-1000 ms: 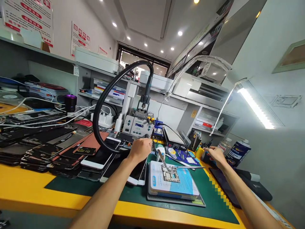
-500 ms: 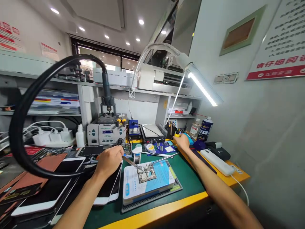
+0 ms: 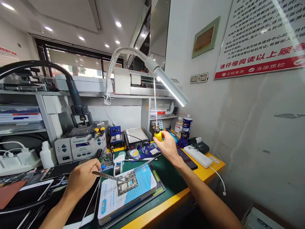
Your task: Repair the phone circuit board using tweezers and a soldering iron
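Okay, surface: yellow bench (image 3: 164,208), green cutting mat (image 3: 172,181), blue-and-white booklet (image 3: 140,190) on a grey perforated pad (image 3: 160,187).
Room: rework station (image 3: 81,143) ahead, LED lamp (image 3: 171,87) above, printed notice (image 3: 259,38) on your right wall.
Hidden: your left hand (image 3: 82,179) covers the tool's rear end; the white bar's label (image 3: 194,148) is blurred.
Logic board (image 3: 127,185): on the booklet, long axis running left-right, rising slightly rightward.
Left grip: fingers clamped on a flat steel tool (image 3: 107,176), tip pointing right at the board's edge; contact unclear.
Right grip: your right hand (image 3: 168,148) open, fingers apart, just beside a yellow bottle (image 3: 157,135).
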